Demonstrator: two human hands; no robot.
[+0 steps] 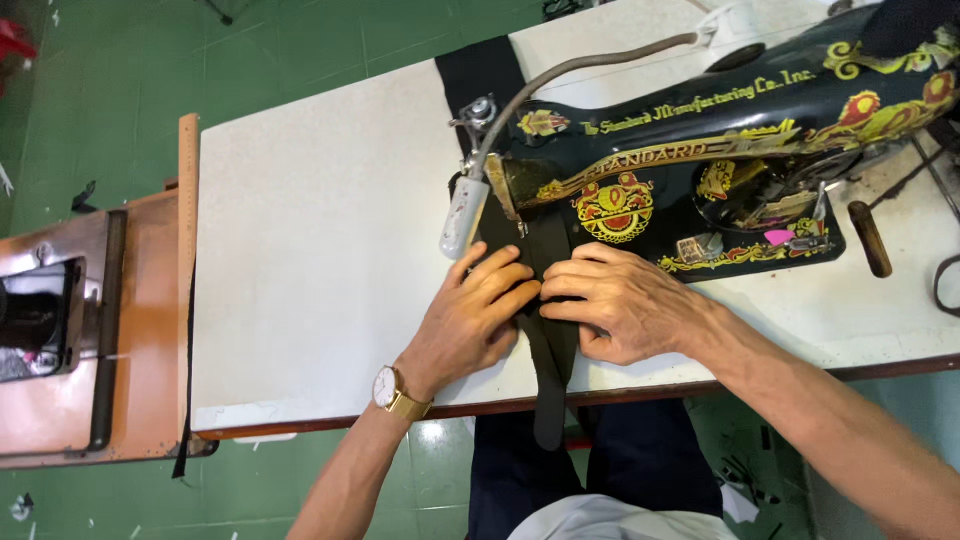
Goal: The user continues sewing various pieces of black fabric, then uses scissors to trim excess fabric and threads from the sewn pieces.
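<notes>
A black sewing machine (700, 150) with gold and red ornament stands on a white table (320, 250). A long strip of dark fabric (552, 370) runs from under the machine's needle end toward me and hangs over the table's front edge. My left hand (475, 315), with a gold wristwatch on the wrist, presses on the left side of the strip. My right hand (620, 300) presses on its right side, fingertips nearly meeting the left hand's. More dark fabric (480, 75) lies behind the machine.
A small lamp on a flexible grey arm (465, 215) hangs by the needle end. A wooden ruler (187, 200) lies along the table's left edge. A second wooden sewing table (70, 330) stands at the left. The floor (200, 60) is green.
</notes>
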